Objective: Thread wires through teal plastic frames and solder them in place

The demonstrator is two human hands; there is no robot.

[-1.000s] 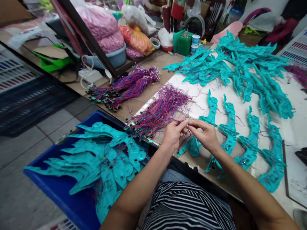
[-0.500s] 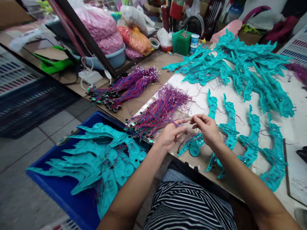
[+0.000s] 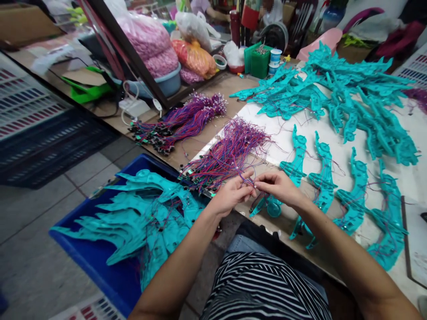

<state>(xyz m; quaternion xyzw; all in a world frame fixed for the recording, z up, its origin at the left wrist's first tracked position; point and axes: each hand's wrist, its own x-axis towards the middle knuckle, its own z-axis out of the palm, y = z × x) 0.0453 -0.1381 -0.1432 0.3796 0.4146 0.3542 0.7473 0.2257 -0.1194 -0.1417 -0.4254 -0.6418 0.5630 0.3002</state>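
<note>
My left hand (image 3: 235, 191) and my right hand (image 3: 275, 184) meet above the table's front edge. Thin red and purple wires run between their fingers. The right thumb and index finger pinch the wires near the left fingertips, while the left fingers close loosely around them. Just behind the hands lies a bundle of red and purple wires (image 3: 230, 151) with small dark ends toward me. Below the right hand sits a teal plastic part (image 3: 273, 206), partly hidden. More curved teal plastic parts (image 3: 323, 169) with wires threaded along them lie in a row to the right.
A blue bin (image 3: 90, 249) at the left holds several teal parts. A second wire bundle (image 3: 190, 118) lies further back. Stacked teal parts (image 3: 360, 89) fill the far right. Green boxes (image 3: 261, 60), solder-like spools (image 3: 275, 58) and bags (image 3: 193, 58) stand at the back.
My right hand has come down and left, closer to my left hand, with its fingers now on the wires there. The view has shifted slightly.
</note>
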